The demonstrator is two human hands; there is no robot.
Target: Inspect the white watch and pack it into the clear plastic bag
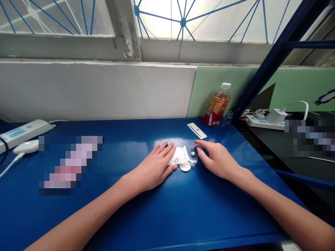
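Observation:
My left hand [162, 163] lies flat with its fingers stretched over the left part of a small clear plastic pouch [188, 153]. Something white shows inside the pouch, and a round snap sits near its right end. From under the pouch's lower edge pokes a white round disc [185, 167]. Just right of the pouch is my right hand [216, 157], thumb and forefinger apart, with nothing seen between them. Behind the hands, a flat white strip with a dark slot [197, 130] rests on the blue desk [167, 216].
A bottle with an orange and red label [217, 106] stands by the wall at the back right. On the left are a power strip [26, 132], a white charger [26, 147] and a pixelated item [72, 164]. A blue metal post [264, 69] slants up at right.

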